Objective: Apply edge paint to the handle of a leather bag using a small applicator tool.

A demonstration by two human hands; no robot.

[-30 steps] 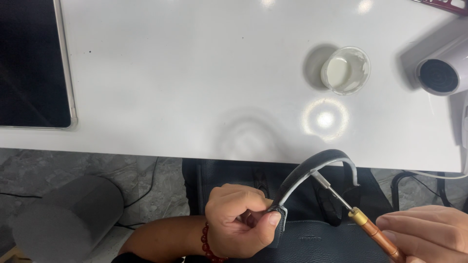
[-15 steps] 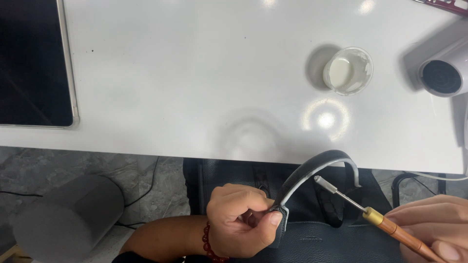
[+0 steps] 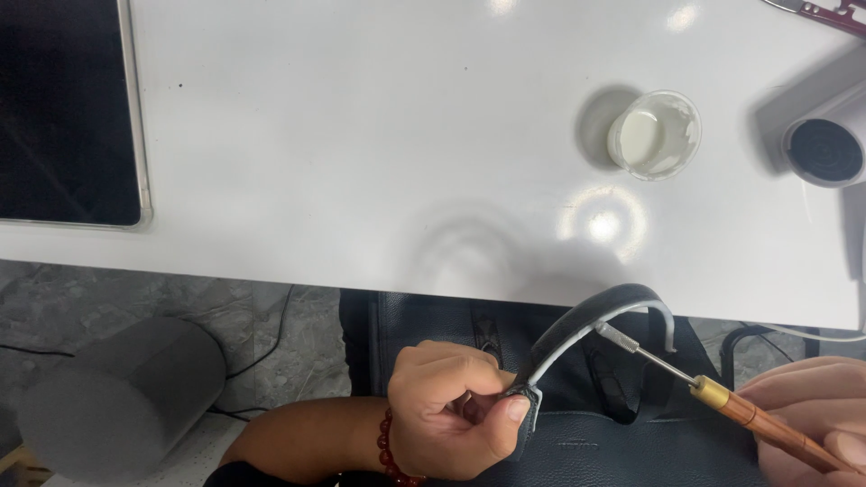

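Observation:
My left hand (image 3: pixel 456 410) is closed around the base of a curved grey strap handle (image 3: pixel 586 320) of a dark leather bag (image 3: pixel 631 442) that lies below the table edge. A red bead bracelet (image 3: pixel 390 444) sits on that wrist. My right hand (image 3: pixel 812 410), at the lower right corner, grips a wooden-handled tool (image 3: pixel 767 428) with a brass collar. The tool's thin metal tip (image 3: pixel 618 338) touches the pale inner edge of the strap near the top of its arch.
A white table (image 3: pixel 361 162) fills the upper view. On it stand a small clear cup of white liquid (image 3: pixel 656 135), a dark tablet (image 3: pixel 63 108) at the left and a white device with a round dark opening (image 3: pixel 825 149) at the right. A grey round bin (image 3: pixel 117 397) stands on the floor.
The tool's tip has slid a little to the right along the strap's inner edge, and my right hand has drawn back toward the right. My left hand has stayed in place.

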